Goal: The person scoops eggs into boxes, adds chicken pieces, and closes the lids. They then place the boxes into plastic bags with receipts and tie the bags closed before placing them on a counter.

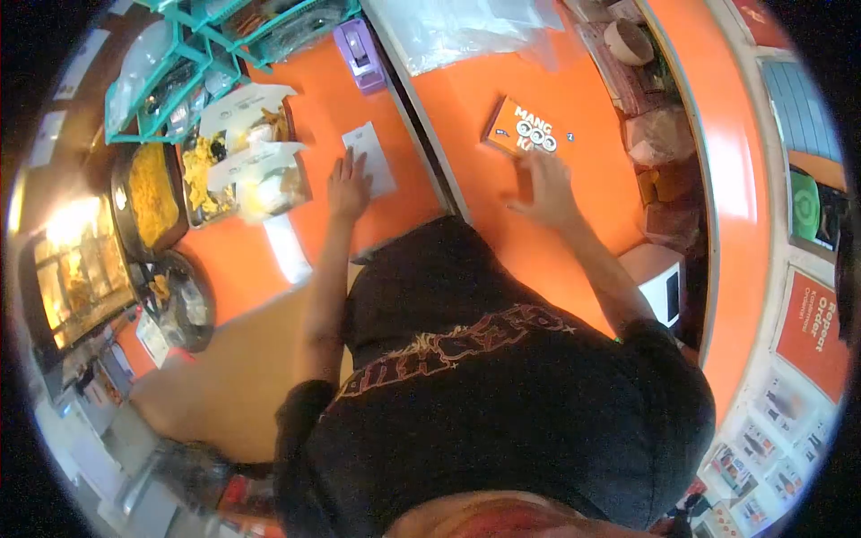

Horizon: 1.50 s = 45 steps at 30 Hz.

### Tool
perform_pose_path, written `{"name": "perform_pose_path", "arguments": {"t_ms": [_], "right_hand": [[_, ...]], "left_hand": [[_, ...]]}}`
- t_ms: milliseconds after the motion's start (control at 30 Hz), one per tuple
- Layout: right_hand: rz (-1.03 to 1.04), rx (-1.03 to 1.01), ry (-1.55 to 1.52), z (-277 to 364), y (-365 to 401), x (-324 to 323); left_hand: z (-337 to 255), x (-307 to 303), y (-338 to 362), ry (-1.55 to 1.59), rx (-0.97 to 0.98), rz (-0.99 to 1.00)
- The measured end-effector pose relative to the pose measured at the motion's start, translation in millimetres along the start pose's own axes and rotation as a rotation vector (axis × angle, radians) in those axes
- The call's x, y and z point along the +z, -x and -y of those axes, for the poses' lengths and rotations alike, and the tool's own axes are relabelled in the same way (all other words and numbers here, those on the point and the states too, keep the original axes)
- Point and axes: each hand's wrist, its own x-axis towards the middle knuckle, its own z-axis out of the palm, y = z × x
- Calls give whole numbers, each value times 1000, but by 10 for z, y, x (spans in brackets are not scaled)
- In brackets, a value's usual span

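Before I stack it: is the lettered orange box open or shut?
Shut, it seems: the orange box shows a flat lettered top, with no raised flap visible near the right hand.

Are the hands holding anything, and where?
The left hand holds nothing; its fingers lie on the paper. The right hand is at the near edge of the box; I can't tell if it grips.

The orange counter (pixel 332 99) carries a purple stapler (pixel 360 56). An orange box (pixel 529 128) and white paper (pixel 369 154) lie flat.
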Motion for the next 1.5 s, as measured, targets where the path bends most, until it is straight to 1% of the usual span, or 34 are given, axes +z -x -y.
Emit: {"name": "perform_pose_path", "arguments": {"t_ms": [33,67,100,200,300,400,467,533,567,633,667,700,767,800,833,900,933,967,1000,1033,1067,1100,1167,1233,1267,1300,1367,1467,1500], "right_hand": [[84,3,-40,0,202,153],[46,-15,33,-22,386,315],[12,-33,108,-59,526,456],[-144,125,65,-174,640,631],[-348,167,146,-101,669,614],[-328,63,159,-143,880,617],[-209,108,-253,-203,1093,1066],[-145,153,-650,9,771,916],[-142,189,-846,484,296,472],[-111,79,-776,863,-307,247],[-48,22,-928,1077,-600,126],[17,-44,-1079,1234,-872,86],[135,-298,-985,1284,-1299,276],[47,-314,-949,1248,-1505,163],[-40,-328,-914,1186,-1731,49],[-264,-259,-811,628,-2432,97],[-331,-90,-814,263,-2806,22],[-493,62,-655,-106,-3182,-18],[-679,-10,-411,-774,-3589,113],[-737,127,-232,-1247,-3872,95],[-688,223,74,-1640,-4031,80],[-601,385,246,-1757,-4022,43],[-229,504,173,-2239,-4190,211],[-235,525,192,-2256,-4255,43],[-237,535,203,-2265,-4294,-74],[-318,540,149,-2353,-4336,-136],[-470,559,44,-2500,-4328,-257],[-411,580,10,-2319,-4068,-799],[-412,629,-216,-2359,-4044,-828]], "left_hand": [[16,-29,55,77,5,-7],[38,-45,63,157,11,-21],[44,-60,108,173,-3,-20],[-21,-153,309,214,-50,-27],[-135,-277,383,241,-91,-69],[-248,-302,339,286,-121,-105],[-296,-215,322,295,-115,-106],[-524,-437,206,561,-105,94],[-662,-627,121,690,-96,205],[-988,-1131,-172,914,22,368],[-1102,-1255,-235,1027,76,452],[-1107,-1101,-184,1136,154,350],[-806,-489,17,1696,-220,196],[-682,-327,-1,1959,-422,101],[-745,-727,-248,1554,-313,209],[-496,-683,-314,973,-380,214],[-364,-692,-348,620,-344,268],[-230,-696,-379,267,-303,319],[-162,-667,-462,187,-238,353],[-105,-615,-516,108,-175,390],[-39,-546,-558,28,-114,424],[49,-418,-586,32,-194,436],[200,-180,-581,40,-353,473],[-47,-450,-659,142,-360,252],[-184,-610,-695,204,-420,221],[-322,-770,-733,266,-479,187],[-530,-1019,-689,410,-714,290],[-741,-1220,-532,469,-672,299],[-724,-1205,-486,482,-634,297]]}}
